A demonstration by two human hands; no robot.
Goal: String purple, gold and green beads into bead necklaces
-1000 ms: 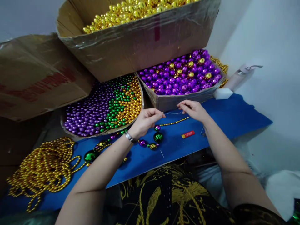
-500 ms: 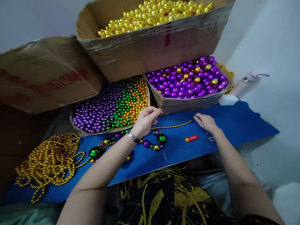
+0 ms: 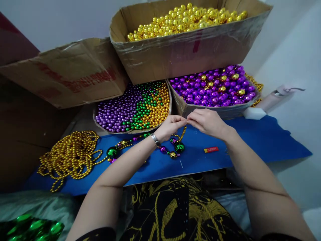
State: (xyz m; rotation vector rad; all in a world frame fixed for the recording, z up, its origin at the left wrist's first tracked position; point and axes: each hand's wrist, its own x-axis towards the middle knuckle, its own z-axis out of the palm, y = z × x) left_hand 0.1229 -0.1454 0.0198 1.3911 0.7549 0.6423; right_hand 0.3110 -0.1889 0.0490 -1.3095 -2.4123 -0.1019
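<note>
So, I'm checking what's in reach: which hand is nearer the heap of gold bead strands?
Left. The left hand is to the right of the heap of gold bead strands and farther back; the right hand is beyond it, farther right.

Lighter [image 3: 211, 149] right of bead strand [image 3: 179, 147] on table [image 3: 265, 142]

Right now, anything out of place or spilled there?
A few gold beads sit among the purple beads in the lower right box; possibly strays, since nearly everything else there is purple. The gold strand pile on the blue table lies in untidy loops, maybe just stock. No spill visible.
</note>
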